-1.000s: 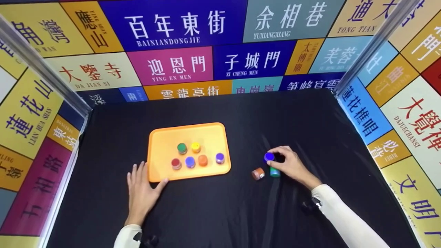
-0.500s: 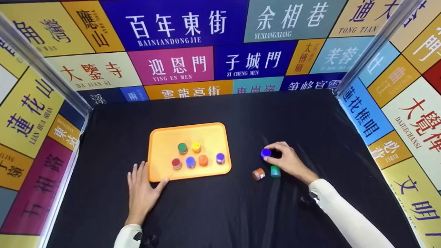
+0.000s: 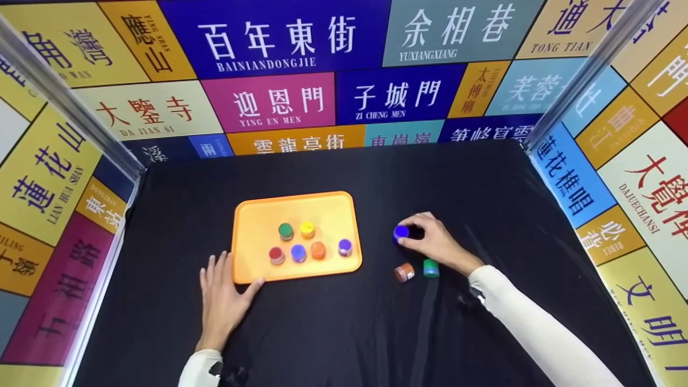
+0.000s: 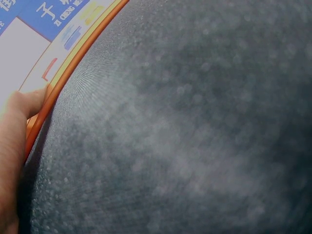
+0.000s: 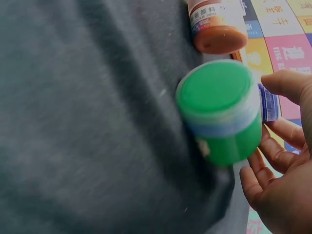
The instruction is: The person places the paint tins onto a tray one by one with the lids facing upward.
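My right hand [image 3: 432,241] pinches a small paint jar with a blue lid [image 3: 401,233] between thumb and fingers, right of the tray; the same blue jar [image 5: 269,103] shows at the fingertips in the right wrist view. Nearer the front, a green paint jar [image 3: 430,268] and an orange-brown paint jar [image 3: 404,272] lie on the black cloth. Straight fingers of my left hand [image 3: 223,293] rest along the left edge of the orange tray [image 3: 252,215], the thumb at its front edge. In the left wrist view the thumb [image 4: 31,101] touches the rim.
On the tray stand several paint jars: green [image 3: 286,231], yellow [image 3: 307,230], red [image 3: 276,255], blue [image 3: 298,253], orange [image 3: 318,250] and purple [image 3: 345,247]. Panels with large lettering [image 3: 269,102] wall in the black-covered table [image 3: 322,333] at the back and sides.
My right hand has carried the blue paint jar left and away from me, off from beside the green one, toward the tray. My left hand stays at the tray's corner.
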A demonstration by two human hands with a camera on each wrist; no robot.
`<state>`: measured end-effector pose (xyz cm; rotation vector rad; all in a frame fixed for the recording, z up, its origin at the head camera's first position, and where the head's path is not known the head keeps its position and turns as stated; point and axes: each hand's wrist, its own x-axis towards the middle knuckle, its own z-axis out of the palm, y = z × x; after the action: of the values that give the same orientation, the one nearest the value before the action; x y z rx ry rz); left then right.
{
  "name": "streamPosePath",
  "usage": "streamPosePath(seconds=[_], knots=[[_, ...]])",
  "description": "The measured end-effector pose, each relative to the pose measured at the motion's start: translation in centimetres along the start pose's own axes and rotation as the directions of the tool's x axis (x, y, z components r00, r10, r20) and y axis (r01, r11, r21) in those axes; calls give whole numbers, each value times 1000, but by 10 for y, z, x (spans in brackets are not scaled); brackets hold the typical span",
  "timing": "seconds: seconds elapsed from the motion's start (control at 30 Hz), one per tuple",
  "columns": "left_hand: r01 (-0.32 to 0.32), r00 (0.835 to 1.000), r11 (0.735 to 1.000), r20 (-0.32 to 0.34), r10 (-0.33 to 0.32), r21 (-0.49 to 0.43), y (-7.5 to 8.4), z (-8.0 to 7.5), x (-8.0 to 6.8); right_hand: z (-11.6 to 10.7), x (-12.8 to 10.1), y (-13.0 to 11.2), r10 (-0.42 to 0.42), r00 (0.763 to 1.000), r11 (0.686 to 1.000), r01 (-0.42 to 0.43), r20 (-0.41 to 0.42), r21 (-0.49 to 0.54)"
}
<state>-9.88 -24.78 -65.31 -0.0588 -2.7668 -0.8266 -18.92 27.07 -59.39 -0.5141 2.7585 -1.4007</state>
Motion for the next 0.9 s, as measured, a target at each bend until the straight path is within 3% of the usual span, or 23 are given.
streamPosePath(seconds=[0.4,0.9], knots=[[-22,999,1000,-37,22,-1,1,1,-1,21,25,-15,-24,996,999,26,87,-30],[-19,999,1000,-29,19,-7,-1,1,-1,42,56,-32,-70,987,994,81,142,-69]])
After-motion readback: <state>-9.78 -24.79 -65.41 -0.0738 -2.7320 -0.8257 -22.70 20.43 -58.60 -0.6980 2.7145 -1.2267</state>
